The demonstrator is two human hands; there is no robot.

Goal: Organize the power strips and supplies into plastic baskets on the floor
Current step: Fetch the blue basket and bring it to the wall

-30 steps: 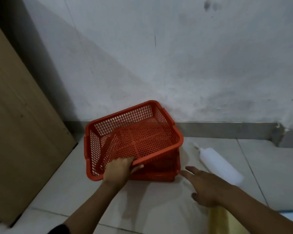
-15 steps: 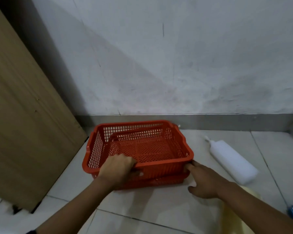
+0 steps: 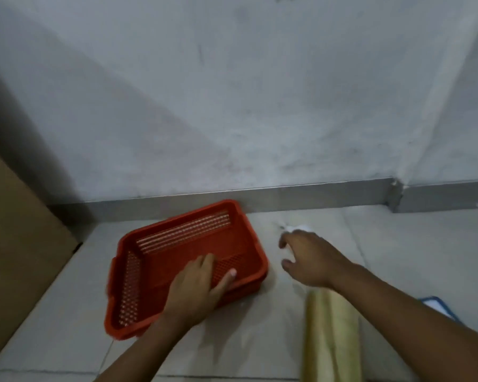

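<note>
A red plastic basket (image 3: 177,244) sits on the tiled floor near the wall, one seemingly nested in another. My left hand (image 3: 196,288) lies over its near rim, fingers reaching inside the basket, thumb stretched out along the rim. My right hand (image 3: 309,260) hovers to the right of the basket with fingers spread and curved, holding nothing. It covers most of a white squeeze bottle (image 3: 301,226), whose tip and a bit of body peek out beyond the fingers. The view is motion-blurred.
A yellowish translucent roll (image 3: 331,334) lies on the floor under my right forearm. A blue-edged flat thing (image 3: 439,307) shows at the right. A wooden board (image 3: 14,244) leans at the left. The wall and its grey skirting (image 3: 315,193) run just behind the basket.
My right hand left the basket's right corner and moved right, over the white bottle. The basket now lies flatter and turned, with my left hand further over its rim.
</note>
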